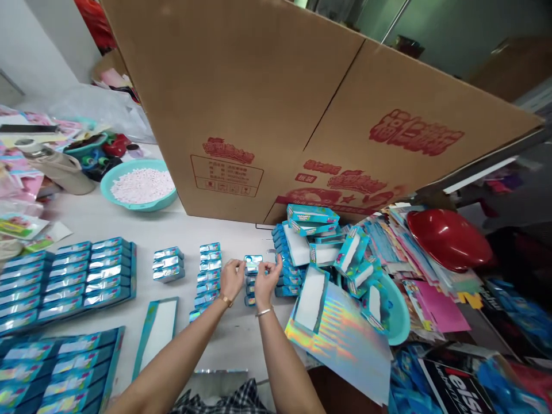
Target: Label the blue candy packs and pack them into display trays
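A small blue box (253, 260) with a shiny top lies at the front of the white table, between my two hands. My left hand (232, 280) pinches its left edge with fingertips closed. At its right edge, my right hand (266, 283) has curled fingers closed on the box. A thin pale curved piece (271, 251) shows just beyond my right fingers; whether they touch it I cannot tell. More small blue boxes (250, 290) stand in a row below, partly hidden by my hands. Left of my left hand runs another row of blue boxes (209, 282).
A large cardboard carton (267, 115) walls off the table's back. Blue trays of boxes (133, 270) fill the left, near a turquoise basin (161, 203) of white pellets. At right are piled blue cartons (313, 214), a shiny holographic sheet (349, 339) and a red bowl (448, 238).
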`<action>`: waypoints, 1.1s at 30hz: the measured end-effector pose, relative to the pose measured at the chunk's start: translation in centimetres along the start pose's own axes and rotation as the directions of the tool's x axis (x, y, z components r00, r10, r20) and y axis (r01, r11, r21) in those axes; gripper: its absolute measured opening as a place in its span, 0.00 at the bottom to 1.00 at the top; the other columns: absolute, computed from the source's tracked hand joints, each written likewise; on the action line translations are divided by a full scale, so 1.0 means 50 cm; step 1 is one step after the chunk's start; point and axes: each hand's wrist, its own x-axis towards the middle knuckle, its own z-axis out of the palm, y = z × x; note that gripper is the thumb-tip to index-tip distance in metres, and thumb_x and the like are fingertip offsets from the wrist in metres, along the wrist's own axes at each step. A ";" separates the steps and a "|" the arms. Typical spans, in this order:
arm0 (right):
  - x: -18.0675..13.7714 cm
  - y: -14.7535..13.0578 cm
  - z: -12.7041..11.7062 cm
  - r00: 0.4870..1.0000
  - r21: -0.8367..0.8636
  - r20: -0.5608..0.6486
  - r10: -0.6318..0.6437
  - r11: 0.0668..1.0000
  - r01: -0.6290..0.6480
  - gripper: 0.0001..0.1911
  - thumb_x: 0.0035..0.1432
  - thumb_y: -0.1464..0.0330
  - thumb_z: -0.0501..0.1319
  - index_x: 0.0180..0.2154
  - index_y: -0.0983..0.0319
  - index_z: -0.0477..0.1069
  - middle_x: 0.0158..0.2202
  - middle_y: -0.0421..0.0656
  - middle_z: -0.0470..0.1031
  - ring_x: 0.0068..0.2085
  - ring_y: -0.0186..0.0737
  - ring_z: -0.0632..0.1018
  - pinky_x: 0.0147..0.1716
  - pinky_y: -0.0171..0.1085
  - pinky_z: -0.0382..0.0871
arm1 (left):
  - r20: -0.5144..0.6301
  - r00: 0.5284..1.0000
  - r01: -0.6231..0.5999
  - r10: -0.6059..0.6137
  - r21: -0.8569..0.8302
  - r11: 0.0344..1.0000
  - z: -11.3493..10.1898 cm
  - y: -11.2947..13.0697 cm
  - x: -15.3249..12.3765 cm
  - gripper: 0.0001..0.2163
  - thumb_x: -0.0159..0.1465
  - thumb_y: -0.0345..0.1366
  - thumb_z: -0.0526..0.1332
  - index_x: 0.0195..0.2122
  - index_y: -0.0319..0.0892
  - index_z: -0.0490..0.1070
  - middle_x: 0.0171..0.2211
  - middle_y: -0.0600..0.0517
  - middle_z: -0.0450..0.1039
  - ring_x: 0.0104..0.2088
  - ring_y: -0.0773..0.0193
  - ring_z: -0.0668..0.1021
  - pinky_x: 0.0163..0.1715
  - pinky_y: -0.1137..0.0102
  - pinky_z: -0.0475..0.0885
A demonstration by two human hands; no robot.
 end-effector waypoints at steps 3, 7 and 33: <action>0.024 0.047 0.042 1.000 -0.113 -0.023 -0.020 0.993 0.018 0.32 0.62 0.65 0.54 0.64 0.69 0.48 0.30 0.40 0.69 0.33 0.39 0.71 0.43 0.40 0.67 | 0.004 1.000 -0.031 0.030 0.166 0.986 0.025 -0.027 0.051 0.17 0.66 0.42 0.50 0.32 0.39 0.74 0.34 0.44 0.74 0.38 0.56 0.76 0.40 0.66 0.66; 0.038 0.092 0.072 0.998 -0.217 0.000 -0.058 0.975 0.057 0.31 0.62 0.64 0.52 0.63 0.69 0.50 0.32 0.42 0.70 0.36 0.41 0.72 0.46 0.42 0.65 | 0.022 1.000 -0.002 -0.004 0.269 0.963 0.048 -0.066 0.083 0.17 0.67 0.40 0.49 0.34 0.38 0.75 0.35 0.42 0.74 0.40 0.54 0.76 0.42 0.64 0.66; 0.059 0.161 0.092 0.995 -0.585 0.074 -0.071 0.804 0.101 0.31 0.63 0.66 0.50 0.65 0.65 0.50 0.36 0.48 0.73 0.46 0.54 0.69 0.52 0.50 0.52 | 0.079 0.978 0.173 -0.191 0.188 0.967 0.098 -0.131 0.110 0.16 0.66 0.42 0.52 0.31 0.39 0.75 0.36 0.44 0.75 0.37 0.55 0.76 0.38 0.66 0.65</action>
